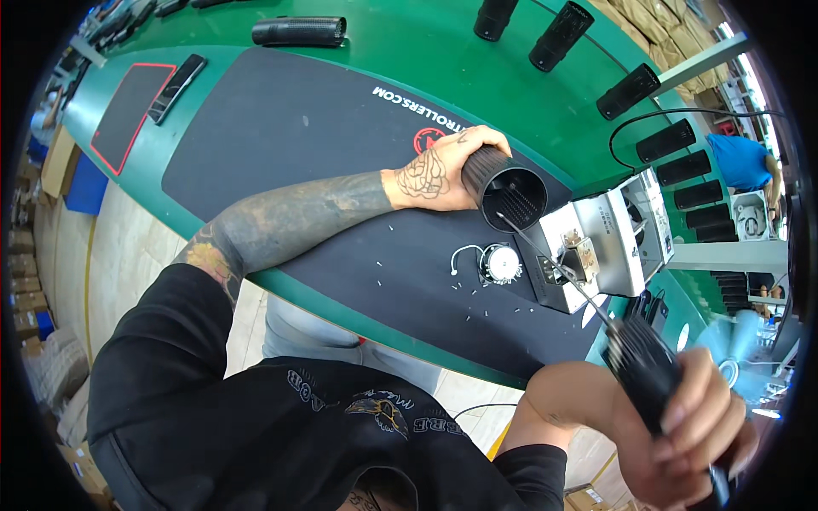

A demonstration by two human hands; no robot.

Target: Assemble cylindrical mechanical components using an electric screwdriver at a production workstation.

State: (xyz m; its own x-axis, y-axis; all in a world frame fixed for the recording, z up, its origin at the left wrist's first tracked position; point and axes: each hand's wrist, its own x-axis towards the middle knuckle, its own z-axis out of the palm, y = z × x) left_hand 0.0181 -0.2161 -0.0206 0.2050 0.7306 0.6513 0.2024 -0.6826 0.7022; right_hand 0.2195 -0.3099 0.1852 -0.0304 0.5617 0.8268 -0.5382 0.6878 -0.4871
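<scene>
My left hand [447, 170] is closed around a black perforated cylinder [483, 170] and holds it tilted above the dark mat, its open end toward me. In my right hand [692, 426] is a black electric screwdriver [641, 362] with a long thin bit. The bit's tip shows at the cylinder's opening; whether it touches anything inside I cannot tell. Below the cylinder, a small round silver motor [501, 264] with wires lies on the mat. Several tiny screws [469, 318] are scattered around it. Beside the motor stands a silver metal screw-feeder-like box [609, 243], partly behind the bit.
More black cylinders stand along the green table's far and right edges, and one cylinder [298, 31] lies at the back. A phone [177, 88] rests by a red-edged dark pad [128, 119] at left. A black cable [615, 140] curves near the metal box; a fan [734, 358] is at right.
</scene>
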